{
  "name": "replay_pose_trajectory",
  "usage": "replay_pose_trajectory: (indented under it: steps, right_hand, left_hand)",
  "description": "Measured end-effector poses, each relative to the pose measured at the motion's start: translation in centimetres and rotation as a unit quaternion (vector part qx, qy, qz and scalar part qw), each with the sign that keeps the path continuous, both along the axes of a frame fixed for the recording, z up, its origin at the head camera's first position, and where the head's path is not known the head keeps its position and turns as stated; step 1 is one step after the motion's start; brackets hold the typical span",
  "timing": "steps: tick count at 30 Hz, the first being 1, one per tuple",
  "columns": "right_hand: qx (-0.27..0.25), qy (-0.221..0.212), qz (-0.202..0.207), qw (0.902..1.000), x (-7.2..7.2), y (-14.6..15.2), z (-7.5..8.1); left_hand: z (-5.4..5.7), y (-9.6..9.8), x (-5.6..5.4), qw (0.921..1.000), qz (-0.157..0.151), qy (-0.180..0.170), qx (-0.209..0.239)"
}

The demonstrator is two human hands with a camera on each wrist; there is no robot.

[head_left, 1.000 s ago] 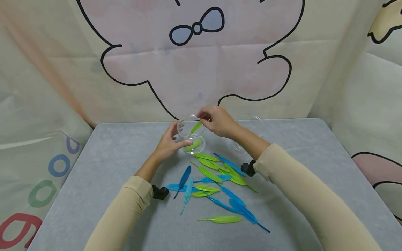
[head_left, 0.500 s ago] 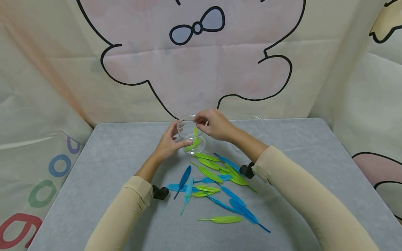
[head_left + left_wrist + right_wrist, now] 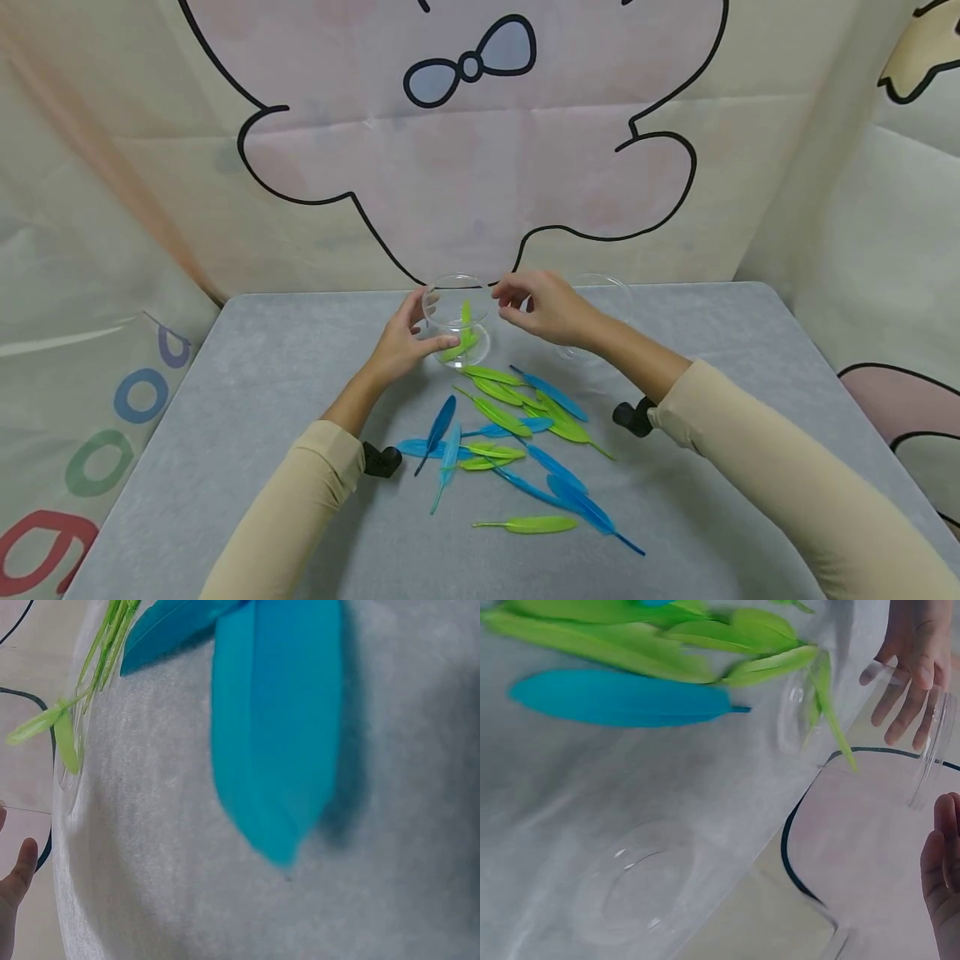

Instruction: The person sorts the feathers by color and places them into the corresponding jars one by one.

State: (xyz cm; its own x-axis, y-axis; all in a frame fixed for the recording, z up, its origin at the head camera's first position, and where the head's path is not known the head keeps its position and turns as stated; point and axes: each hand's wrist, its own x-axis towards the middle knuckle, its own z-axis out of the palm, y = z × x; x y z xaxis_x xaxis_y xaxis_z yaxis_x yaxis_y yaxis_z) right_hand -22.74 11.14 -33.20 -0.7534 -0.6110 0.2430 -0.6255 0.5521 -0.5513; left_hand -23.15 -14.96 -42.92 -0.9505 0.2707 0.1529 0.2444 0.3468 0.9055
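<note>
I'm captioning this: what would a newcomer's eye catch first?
Probably the bright blue and green feathers scattered on the grey table. Next, the clear cup near the table's far edge, held by the left hand, the right hand beside it. Above, the black-outlined pink figure on the backdrop.

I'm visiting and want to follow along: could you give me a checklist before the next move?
Left jar steadied: ok, the left hand holds it.
Grip firm enough: cannot tell, pressure doesn't show.
Right hand free: ok, no feather shows in it.
Left jar's contents one colour: ok, only green feathers show.
Loose feathers apart by colour: not ok, some blue ones cross green ones.
Right jar upright: ok.
</note>
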Motion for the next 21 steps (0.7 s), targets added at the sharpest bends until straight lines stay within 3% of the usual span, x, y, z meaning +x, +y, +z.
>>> replay_pose_trajectory:
  steps: [12,21]
  right_hand:
    - [-0.003,-0.045,0.012,0.9989,2.9,4.5,-2.2]
    - [-0.027,-0.069,-0.014,0.9972,4.6,7.5,-4.6]
  left_hand:
    - [-0.1,-0.2,0.0,1.0000,0.002,-0.002,-0.007]
    - [-0.1,-0.2,0.0,1.0000,0.000,-0.004,-0.008]
